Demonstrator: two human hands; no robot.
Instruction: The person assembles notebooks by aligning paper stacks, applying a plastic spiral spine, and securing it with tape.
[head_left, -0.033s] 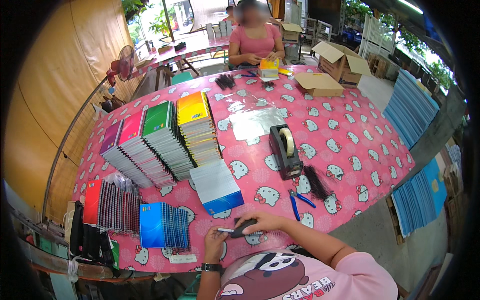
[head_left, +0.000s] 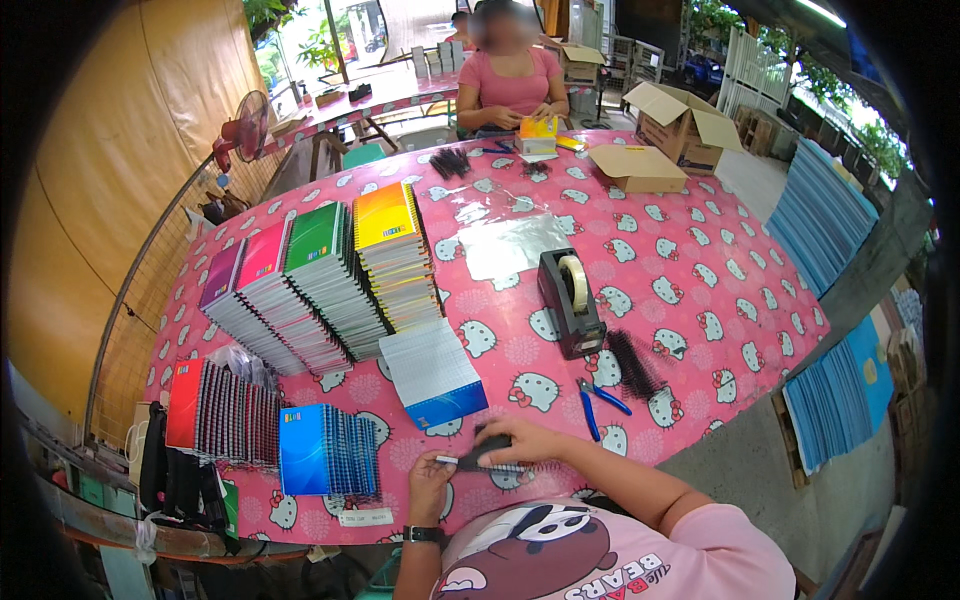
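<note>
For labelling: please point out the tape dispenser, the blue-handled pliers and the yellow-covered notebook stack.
tape dispenser (head_left: 570,300), head view, on its black body.
blue-handled pliers (head_left: 598,398), head view, on a handle.
yellow-covered notebook stack (head_left: 385,217), head view, on the top cover.

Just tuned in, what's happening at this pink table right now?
A person at the near edge holds a black spiral binding coil flat on the pink patterned tablecloth, left hand at one end, right hand over it. Blue-handled pliers, a bundle of black coils and a tape dispenser lie just beyond. Rows of spiral notebooks fill the left side. Across the table, another person handles something yellow.
</note>
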